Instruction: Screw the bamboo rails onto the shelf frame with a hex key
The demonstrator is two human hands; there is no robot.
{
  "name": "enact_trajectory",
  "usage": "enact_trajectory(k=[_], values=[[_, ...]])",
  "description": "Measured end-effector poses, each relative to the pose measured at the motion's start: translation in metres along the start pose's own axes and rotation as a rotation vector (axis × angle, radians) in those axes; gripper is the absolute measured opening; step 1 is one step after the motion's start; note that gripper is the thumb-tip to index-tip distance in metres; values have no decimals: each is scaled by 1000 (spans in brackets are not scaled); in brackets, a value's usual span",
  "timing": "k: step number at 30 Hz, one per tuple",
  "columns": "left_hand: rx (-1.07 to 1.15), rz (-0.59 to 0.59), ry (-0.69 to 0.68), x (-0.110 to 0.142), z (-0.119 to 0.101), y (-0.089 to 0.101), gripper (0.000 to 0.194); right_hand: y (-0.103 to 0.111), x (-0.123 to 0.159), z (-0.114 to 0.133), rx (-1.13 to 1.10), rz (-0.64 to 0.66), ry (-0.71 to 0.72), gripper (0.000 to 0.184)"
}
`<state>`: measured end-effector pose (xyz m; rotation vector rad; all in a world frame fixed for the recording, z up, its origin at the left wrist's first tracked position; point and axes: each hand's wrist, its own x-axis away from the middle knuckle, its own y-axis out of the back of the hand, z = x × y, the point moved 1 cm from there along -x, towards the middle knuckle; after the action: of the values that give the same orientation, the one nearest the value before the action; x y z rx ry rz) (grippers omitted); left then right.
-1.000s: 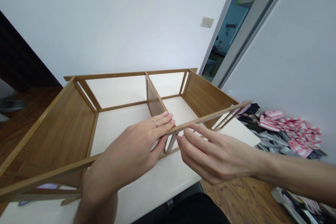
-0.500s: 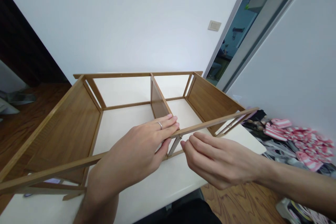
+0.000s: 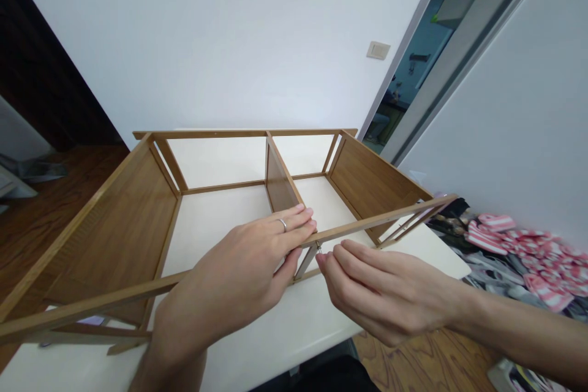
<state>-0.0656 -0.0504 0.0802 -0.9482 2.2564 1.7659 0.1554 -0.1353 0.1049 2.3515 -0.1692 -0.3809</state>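
Note:
A bamboo shelf frame (image 3: 110, 220) lies on its side on a white table (image 3: 275, 331). My left hand (image 3: 239, 269), with a ring on one finger, grips the near top rail (image 3: 376, 218) where it meets the middle divider (image 3: 278, 180), fingers over the rail and thumb beneath. My right hand (image 3: 381, 288) is just right of that joint, below the rail. Its fingertips are pinched on a small metal screw (image 3: 318, 248) at the joint.
A pile of pink-striped and dark clothes (image 3: 514, 245) lies on the floor at the right. A doorway (image 3: 404, 79) opens behind the table. Dark wooden floor (image 3: 41, 196) shows at the left, and a light switch (image 3: 378, 49) is on the wall.
My right hand's fingers closed from loosely spread to a pinch at the joint under the rail. The view shifted slightly; my left hand kept its grip.

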Motion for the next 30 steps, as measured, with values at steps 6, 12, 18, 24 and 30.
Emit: enact_trajectory(k=[6, 12, 18, 24, 30], values=[[0, -1, 1, -1, 0, 1, 42, 1, 0, -3, 12, -13, 4, 36], [-2, -8, -1, -1, 1, -1, 41, 7, -1, 0, -1, 16, -144, 34], [-7, 1, 8, 1, 1, 0, 40, 14, -9, 10, 103, 29, -232, 40], [-11, -16, 0, 2, 3, -3, 42, 12, -13, 26, 184, 6, -340, 26], [-18, -53, -7, 2, 4, -5, 40, -14, -18, 57, -7, -124, -796, 10]])
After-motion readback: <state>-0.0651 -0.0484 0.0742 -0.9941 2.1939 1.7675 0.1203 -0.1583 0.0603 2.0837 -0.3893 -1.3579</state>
